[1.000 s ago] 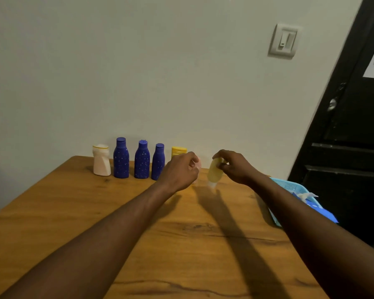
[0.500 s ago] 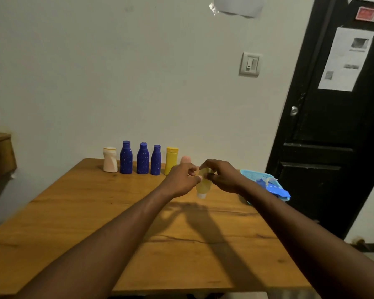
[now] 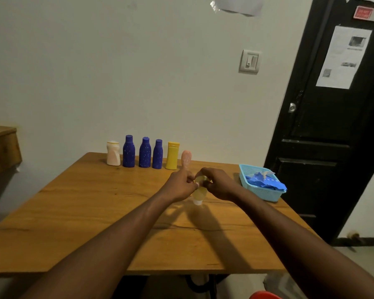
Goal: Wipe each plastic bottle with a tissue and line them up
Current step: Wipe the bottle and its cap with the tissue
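A small pale yellow bottle (image 3: 200, 192) with a white cap pointing down hangs just above the wooden table (image 3: 95, 212). My right hand (image 3: 219, 184) grips its upper end. My left hand (image 3: 179, 186) pinches a small white bit of tissue (image 3: 197, 185) against the bottle's side. Along the table's far edge stands a row: a cream bottle (image 3: 113, 153), three blue bottles (image 3: 129, 151) (image 3: 145, 153) (image 3: 157, 154), a yellow bottle (image 3: 172, 156) and a pink bottle (image 3: 185, 159), which my left thumb partly hides.
A light blue plastic basket (image 3: 266, 194) with blue and white sheets (image 3: 265, 181) sits at the table's right edge, just right of my right hand. A black door (image 3: 333, 126) stands to the right, and a wooden unit (image 3: 0, 147) at the far left.
My hands came together and drew back from the row toward me. My left hand now meets the pale yellow bottle. The view has pulled back.
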`<state>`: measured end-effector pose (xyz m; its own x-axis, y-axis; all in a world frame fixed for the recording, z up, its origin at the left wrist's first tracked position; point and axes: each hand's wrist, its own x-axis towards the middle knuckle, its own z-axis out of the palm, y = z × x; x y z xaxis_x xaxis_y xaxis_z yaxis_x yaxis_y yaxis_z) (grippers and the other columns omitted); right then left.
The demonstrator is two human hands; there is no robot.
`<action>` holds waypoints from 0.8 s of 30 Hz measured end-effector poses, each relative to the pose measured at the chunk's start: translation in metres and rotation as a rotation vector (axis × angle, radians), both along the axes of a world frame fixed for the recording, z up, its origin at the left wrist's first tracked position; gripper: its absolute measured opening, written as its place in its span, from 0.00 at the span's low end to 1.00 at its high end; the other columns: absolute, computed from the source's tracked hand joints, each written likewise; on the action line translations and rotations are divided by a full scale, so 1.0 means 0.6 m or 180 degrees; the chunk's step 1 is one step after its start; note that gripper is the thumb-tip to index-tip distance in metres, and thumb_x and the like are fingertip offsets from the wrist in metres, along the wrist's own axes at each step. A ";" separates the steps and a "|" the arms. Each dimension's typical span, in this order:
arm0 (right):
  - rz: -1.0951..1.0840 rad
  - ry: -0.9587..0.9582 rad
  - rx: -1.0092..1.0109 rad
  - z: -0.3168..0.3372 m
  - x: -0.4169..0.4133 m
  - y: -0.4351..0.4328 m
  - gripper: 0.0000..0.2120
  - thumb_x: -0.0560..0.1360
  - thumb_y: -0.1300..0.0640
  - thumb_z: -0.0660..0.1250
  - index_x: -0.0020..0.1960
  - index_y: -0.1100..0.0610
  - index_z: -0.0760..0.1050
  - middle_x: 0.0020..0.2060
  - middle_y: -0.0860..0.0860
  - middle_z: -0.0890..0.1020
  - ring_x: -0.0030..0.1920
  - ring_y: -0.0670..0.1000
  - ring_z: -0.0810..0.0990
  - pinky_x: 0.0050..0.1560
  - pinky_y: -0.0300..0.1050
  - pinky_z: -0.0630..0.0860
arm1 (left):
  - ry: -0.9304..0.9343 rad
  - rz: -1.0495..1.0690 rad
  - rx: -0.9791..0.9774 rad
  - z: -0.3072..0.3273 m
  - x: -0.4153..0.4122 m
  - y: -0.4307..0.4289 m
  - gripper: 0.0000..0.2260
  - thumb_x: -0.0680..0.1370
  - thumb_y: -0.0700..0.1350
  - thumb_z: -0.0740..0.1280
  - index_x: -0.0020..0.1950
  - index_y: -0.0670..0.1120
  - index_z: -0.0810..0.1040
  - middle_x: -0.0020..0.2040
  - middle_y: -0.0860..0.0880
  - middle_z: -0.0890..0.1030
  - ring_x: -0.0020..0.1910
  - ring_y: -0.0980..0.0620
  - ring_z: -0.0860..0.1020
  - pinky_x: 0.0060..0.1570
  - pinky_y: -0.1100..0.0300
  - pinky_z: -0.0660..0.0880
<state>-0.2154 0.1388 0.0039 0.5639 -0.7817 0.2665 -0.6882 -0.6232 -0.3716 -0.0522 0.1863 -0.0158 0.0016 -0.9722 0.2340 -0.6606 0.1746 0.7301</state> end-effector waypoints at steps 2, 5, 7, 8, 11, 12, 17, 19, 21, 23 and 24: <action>-0.0009 0.0043 0.0026 -0.006 0.000 0.000 0.13 0.79 0.63 0.67 0.62 0.54 0.78 0.60 0.53 0.80 0.57 0.52 0.78 0.54 0.41 0.75 | -0.0003 0.0003 0.0089 -0.004 0.000 0.001 0.16 0.81 0.45 0.71 0.68 0.42 0.80 0.63 0.44 0.83 0.54 0.54 0.78 0.47 0.65 0.72; -0.0006 0.0116 0.0026 -0.015 -0.001 0.000 0.14 0.79 0.63 0.67 0.63 0.55 0.77 0.61 0.53 0.80 0.58 0.52 0.78 0.54 0.40 0.75 | 0.0020 0.0003 0.0225 -0.009 0.001 0.003 0.18 0.82 0.45 0.70 0.71 0.42 0.78 0.66 0.44 0.81 0.60 0.51 0.78 0.54 0.60 0.72; 0.0006 0.0149 0.0034 -0.019 -0.001 0.000 0.14 0.79 0.63 0.67 0.64 0.55 0.77 0.61 0.53 0.79 0.58 0.52 0.78 0.53 0.39 0.75 | 0.0036 -0.0004 0.0298 -0.013 0.004 0.004 0.19 0.82 0.45 0.70 0.72 0.42 0.78 0.68 0.44 0.81 0.64 0.48 0.79 0.55 0.59 0.73; 0.0011 0.0165 0.0043 -0.021 -0.002 0.000 0.14 0.79 0.63 0.67 0.64 0.56 0.76 0.62 0.53 0.79 0.59 0.53 0.78 0.54 0.39 0.75 | 0.0041 -0.0007 0.0320 -0.015 0.005 0.004 0.19 0.82 0.45 0.70 0.72 0.42 0.78 0.68 0.43 0.80 0.64 0.48 0.79 0.56 0.59 0.74; 0.0006 0.0165 0.0054 -0.026 -0.004 -0.002 0.14 0.79 0.63 0.67 0.64 0.56 0.76 0.62 0.53 0.79 0.59 0.53 0.78 0.54 0.40 0.76 | 0.0056 0.0019 0.0335 -0.017 0.007 0.005 0.20 0.81 0.46 0.71 0.73 0.42 0.77 0.69 0.44 0.80 0.66 0.47 0.78 0.57 0.59 0.74; -0.0002 0.0152 0.0058 -0.027 -0.005 -0.002 0.14 0.79 0.63 0.67 0.64 0.56 0.76 0.62 0.53 0.79 0.59 0.53 0.78 0.54 0.40 0.76 | 0.0063 0.0033 0.0338 -0.018 0.007 0.005 0.21 0.81 0.46 0.71 0.73 0.42 0.77 0.69 0.44 0.80 0.66 0.47 0.78 0.58 0.59 0.74; -0.0050 0.0089 0.0093 -0.030 -0.008 -0.004 0.17 0.79 0.61 0.67 0.68 0.55 0.74 0.65 0.53 0.78 0.61 0.53 0.77 0.57 0.43 0.76 | 0.0095 0.0121 0.0296 -0.016 0.001 0.005 0.21 0.81 0.47 0.71 0.73 0.43 0.77 0.69 0.44 0.80 0.66 0.47 0.78 0.57 0.60 0.74; -0.0066 -0.0013 0.0096 -0.029 -0.011 -0.003 0.19 0.80 0.59 0.67 0.70 0.54 0.73 0.67 0.52 0.76 0.63 0.52 0.76 0.57 0.42 0.76 | 0.0121 0.0148 0.0207 -0.010 -0.003 0.007 0.21 0.81 0.46 0.71 0.74 0.42 0.76 0.69 0.44 0.80 0.66 0.47 0.78 0.54 0.63 0.73; -0.0084 -0.0128 0.0067 -0.026 -0.018 -0.003 0.20 0.80 0.58 0.67 0.71 0.53 0.71 0.69 0.51 0.74 0.64 0.51 0.76 0.57 0.41 0.75 | 0.0151 0.0143 0.0093 -0.001 -0.008 0.009 0.22 0.81 0.45 0.71 0.75 0.43 0.75 0.69 0.44 0.79 0.66 0.48 0.78 0.49 0.68 0.72; -0.0105 -0.0214 -0.0039 -0.022 -0.028 -0.006 0.19 0.80 0.57 0.67 0.71 0.52 0.72 0.69 0.51 0.74 0.64 0.50 0.75 0.57 0.39 0.74 | 0.0152 0.0115 -0.0031 0.011 -0.016 0.009 0.22 0.81 0.44 0.70 0.75 0.43 0.75 0.69 0.44 0.79 0.66 0.48 0.78 0.52 0.66 0.73; -0.0127 -0.0257 -0.0113 -0.019 -0.035 -0.007 0.18 0.80 0.57 0.67 0.70 0.52 0.72 0.68 0.50 0.74 0.63 0.50 0.76 0.56 0.39 0.73 | 0.0137 0.0084 -0.0103 0.017 -0.022 0.009 0.21 0.81 0.43 0.70 0.75 0.44 0.75 0.69 0.44 0.79 0.66 0.48 0.78 0.55 0.64 0.73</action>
<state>-0.2361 0.1344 -0.0074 0.5080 -0.7924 0.3377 -0.6815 -0.6095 -0.4050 -0.0655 0.1916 -0.0058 0.0378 -0.9637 0.2643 -0.6335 0.1815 0.7522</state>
